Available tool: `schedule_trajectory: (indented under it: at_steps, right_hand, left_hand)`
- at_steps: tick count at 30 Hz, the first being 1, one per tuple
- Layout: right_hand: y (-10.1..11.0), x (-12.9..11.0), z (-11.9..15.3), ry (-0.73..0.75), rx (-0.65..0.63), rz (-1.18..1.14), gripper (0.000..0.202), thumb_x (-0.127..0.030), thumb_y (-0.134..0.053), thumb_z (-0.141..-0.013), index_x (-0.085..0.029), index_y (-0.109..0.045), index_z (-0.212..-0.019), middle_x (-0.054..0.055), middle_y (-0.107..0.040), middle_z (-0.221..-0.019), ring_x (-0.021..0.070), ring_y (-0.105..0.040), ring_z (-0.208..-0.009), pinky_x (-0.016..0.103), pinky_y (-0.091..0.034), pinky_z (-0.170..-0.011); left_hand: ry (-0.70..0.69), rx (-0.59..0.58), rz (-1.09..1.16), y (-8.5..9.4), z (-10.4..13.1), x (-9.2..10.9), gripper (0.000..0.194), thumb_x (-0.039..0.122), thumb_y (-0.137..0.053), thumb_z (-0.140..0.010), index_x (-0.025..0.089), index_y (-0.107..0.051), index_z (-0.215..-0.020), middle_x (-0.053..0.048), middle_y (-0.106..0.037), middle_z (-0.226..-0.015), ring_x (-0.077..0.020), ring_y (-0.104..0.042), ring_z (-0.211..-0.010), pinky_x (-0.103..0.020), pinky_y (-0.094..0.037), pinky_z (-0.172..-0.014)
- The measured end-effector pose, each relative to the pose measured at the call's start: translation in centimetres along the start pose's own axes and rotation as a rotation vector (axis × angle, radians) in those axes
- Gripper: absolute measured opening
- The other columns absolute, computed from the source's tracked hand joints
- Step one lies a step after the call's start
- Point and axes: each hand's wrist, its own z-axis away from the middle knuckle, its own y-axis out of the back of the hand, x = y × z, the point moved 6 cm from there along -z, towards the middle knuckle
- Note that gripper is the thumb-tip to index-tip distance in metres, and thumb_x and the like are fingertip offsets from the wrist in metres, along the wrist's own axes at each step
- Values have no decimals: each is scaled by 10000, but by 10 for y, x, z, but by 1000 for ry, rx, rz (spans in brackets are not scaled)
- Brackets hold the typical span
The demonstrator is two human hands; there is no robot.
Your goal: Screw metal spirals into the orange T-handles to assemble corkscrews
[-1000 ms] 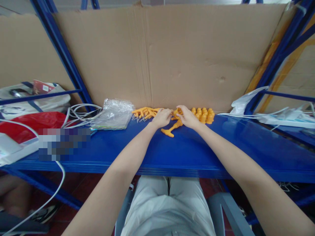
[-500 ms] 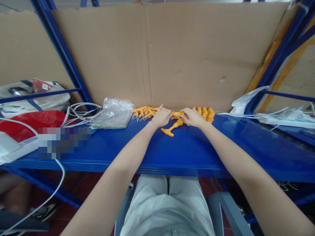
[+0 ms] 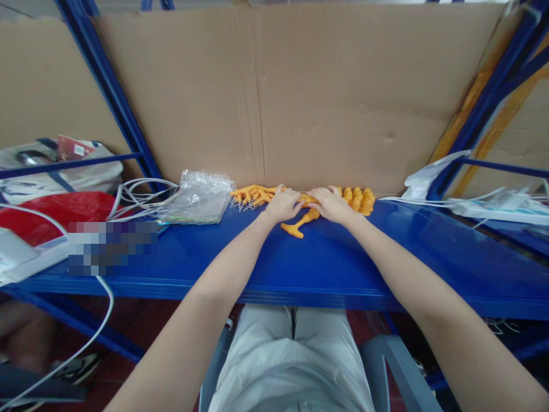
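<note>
My left hand (image 3: pixel 284 205) is at the back of the blue table, its fingers closed on one end of an orange plastic piece (image 3: pixel 307 198). From the other side my right hand (image 3: pixel 333 205) closes over the same piece and hides most of it. Just in front of the hands lies a loose orange plastic part (image 3: pixel 293 230) with a T-shaped end. Left of my left hand is a pile of branching orange plastic parts (image 3: pixel 254 193) with small metal chains. Bulb-shaped orange parts (image 3: pixel 357 200) stand in a row beyond my right hand.
Clear plastic bags (image 3: pixel 201 197) lie on the blue table (image 3: pixel 317 269), left of the orange pile. Further left are white cables (image 3: pixel 143 189), a red bag (image 3: pixel 81 209) and a cloth bag (image 3: pixel 64 174). A cardboard sheet (image 3: pixel 321 97) closes off the back. White power strips sit at both sides.
My right hand has shifted slightly left and now covers more of the orange piece between the hands. My left hand has moved a little right. The loose parts lie as before.
</note>
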Motion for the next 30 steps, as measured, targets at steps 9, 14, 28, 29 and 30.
schedule_trajectory:
  at_steps: [9,14,28,29,30]
  right_hand:
    - [-2,-12,-2,10,-73,132,267,-229,-466,-1023,-149,-646,-1202,182,-730,-1169,319,-612,-1180,497,-339,-1078]
    - [0,-13,-2,6,-58,183,246,-212,-474,-999,-156,-613,-1193,190,-720,-1163,328,-609,-1152,496,-324,-1062]
    - [2,-13,-2,-1,-24,233,264,-184,-420,-1000,-143,-564,-1218,192,-732,-1101,327,-623,-1090,438,-321,-987]
    - [2,-13,-2,-3,-32,228,269,-183,-421,-999,-138,-562,-1224,196,-732,-1111,329,-625,-1097,441,-321,-991]
    - [1,-13,-2,-6,-39,220,272,-183,-424,-999,-135,-562,-1229,198,-732,-1119,329,-628,-1102,446,-320,-1000]
  left_hand:
    - [-41,-7,11,0,-2,6,252,297,-502,-943,169,-719,-942,-139,-773,-962,-301,-679,-993,-505,-389,-987]
    - [-2,-39,25,0,-3,7,281,310,-492,-934,172,-737,-946,-138,-777,-960,-309,-683,-1000,-515,-378,-995]
    - [162,-81,176,-4,-8,2,268,335,-543,-936,168,-735,-853,-113,-791,-920,-286,-716,-947,-409,-446,-882]
    - [156,-81,169,-4,-8,2,272,337,-538,-939,169,-735,-855,-111,-791,-912,-281,-717,-942,-406,-449,-881]
    - [150,-82,160,-4,-7,2,273,336,-534,-941,169,-736,-863,-108,-792,-907,-277,-717,-939,-407,-450,-886]
